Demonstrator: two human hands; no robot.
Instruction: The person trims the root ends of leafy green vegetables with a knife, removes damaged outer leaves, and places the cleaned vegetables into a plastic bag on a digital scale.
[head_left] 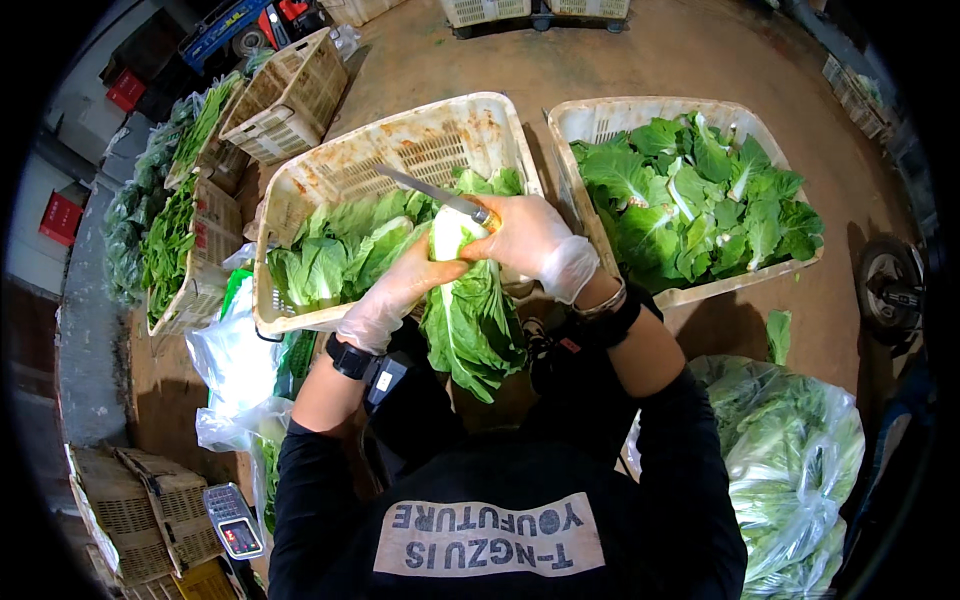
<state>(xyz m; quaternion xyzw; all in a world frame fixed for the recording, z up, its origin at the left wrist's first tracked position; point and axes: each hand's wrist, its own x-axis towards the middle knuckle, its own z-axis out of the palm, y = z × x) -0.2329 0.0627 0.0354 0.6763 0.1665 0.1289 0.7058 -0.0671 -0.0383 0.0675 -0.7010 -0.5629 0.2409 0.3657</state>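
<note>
My left hand (405, 278), in a clear thin glove, is closed round a head of leafy green cabbage (472, 325). Its white stem end points up and its leaves hang down toward my lap. In my gloved right hand (535, 238) is a knife (428, 190); its blade points to the far left, across the top of the stem end. The fingers of that hand also lie close against the cabbage. Just beyond my hands stands a stained, cream-coloured plastic crate (345, 165), with more cabbage heads (345, 258) inside it.
Right of that, another crate (690, 105) holds loose trimmed leaves (690, 195). A clear bag of cabbages (790, 450) rests at my right side. On the left are plastic bags (235, 350), crates of greens (180, 235) and a scale with a lit display (238, 535). A wheel (888, 290) stands far right.
</note>
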